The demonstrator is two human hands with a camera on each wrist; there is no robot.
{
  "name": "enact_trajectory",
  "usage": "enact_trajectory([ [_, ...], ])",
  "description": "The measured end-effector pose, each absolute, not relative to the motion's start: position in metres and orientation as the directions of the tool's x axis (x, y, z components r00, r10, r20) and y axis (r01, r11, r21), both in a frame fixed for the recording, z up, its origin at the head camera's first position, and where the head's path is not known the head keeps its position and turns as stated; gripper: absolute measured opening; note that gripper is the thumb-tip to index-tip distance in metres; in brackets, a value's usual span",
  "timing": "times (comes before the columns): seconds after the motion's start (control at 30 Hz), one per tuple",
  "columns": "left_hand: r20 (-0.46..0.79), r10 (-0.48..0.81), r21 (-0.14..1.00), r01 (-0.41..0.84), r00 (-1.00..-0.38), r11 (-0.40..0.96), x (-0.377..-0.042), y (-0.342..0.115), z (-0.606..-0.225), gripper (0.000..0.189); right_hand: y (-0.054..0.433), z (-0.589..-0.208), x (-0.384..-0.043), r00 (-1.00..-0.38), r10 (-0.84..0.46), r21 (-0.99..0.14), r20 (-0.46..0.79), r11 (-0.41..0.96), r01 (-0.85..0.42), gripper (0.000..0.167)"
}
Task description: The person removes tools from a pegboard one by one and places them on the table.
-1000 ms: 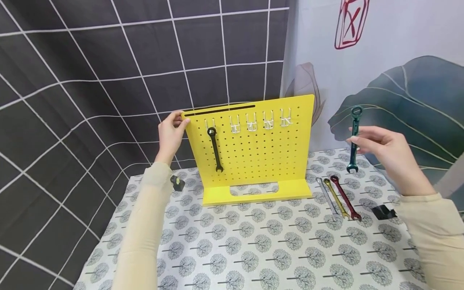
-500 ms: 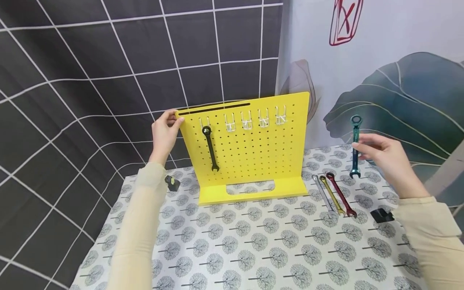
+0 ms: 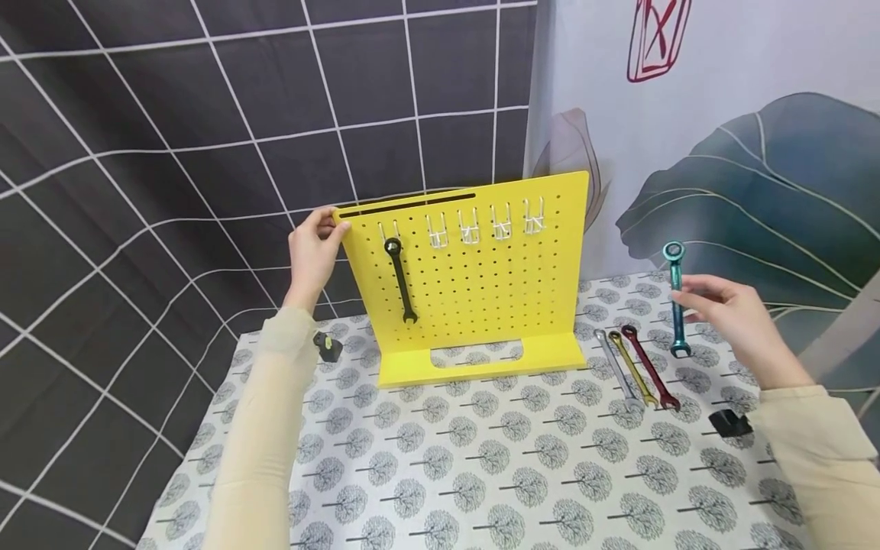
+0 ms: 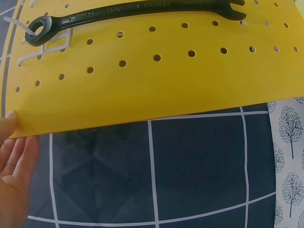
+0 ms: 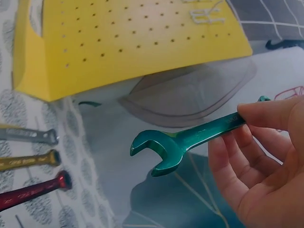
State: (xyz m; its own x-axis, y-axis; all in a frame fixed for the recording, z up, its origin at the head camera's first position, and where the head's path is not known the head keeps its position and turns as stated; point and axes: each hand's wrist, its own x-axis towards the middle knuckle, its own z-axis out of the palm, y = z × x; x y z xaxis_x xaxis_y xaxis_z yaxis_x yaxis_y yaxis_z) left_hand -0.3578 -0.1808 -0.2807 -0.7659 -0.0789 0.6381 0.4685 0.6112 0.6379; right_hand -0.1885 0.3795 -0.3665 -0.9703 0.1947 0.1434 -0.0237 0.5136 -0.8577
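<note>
My left hand (image 3: 312, 252) pinches the upper left corner of a yellow pegboard (image 3: 481, 290), thumb in front and fingers behind. On the board's leftmost hook hangs a black combination wrench (image 3: 401, 279), ring end up. My right hand (image 3: 729, 321) holds a green combination wrench (image 5: 204, 135) by its shank between thumb and fingers, right of the board. Its ring end points up and its open end points down. Below it and to the left, a silver wrench (image 3: 617, 368), a yellow wrench (image 3: 633, 368) and a red wrench (image 3: 651, 368) lie side by side on the table.
Several white wire hooks (image 3: 502, 221) line the board's upper part. The table has a tree-print cloth (image 3: 481, 458). Small black objects lie at the left (image 3: 328, 347) and near the right sleeve, where one black piece (image 3: 729, 422) shows. A dark gridded curtain (image 3: 261, 114) stands behind.
My right hand has lowered the green wrench a little, and its ring end now faces the head camera more. My left hand stays on the board's corner.
</note>
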Motion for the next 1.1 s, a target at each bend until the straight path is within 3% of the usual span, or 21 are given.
enact_trajectory([
  [0.23,0.638,-0.077,0.637,0.469,-0.766,0.611,-0.358,-0.181,-0.282,0.033,0.384,-0.382,-0.186,-0.977,0.187,-0.857,0.102,0.515,0.01,0.064],
  [0.57,0.629,-0.078,0.647,0.465,-0.773,0.604,-0.358,-0.181,-0.282,0.033,0.389,-0.401,-0.187,-0.982,0.18,-0.838,0.063,0.544,0.046,0.072],
  [1.1,0.627,-0.087,0.65,0.459,-0.774,0.606,-0.357,-0.179,-0.282,0.033,0.404,-0.422,-0.191,-0.982,0.186,-0.823,0.028,0.562,0.083,0.069],
])
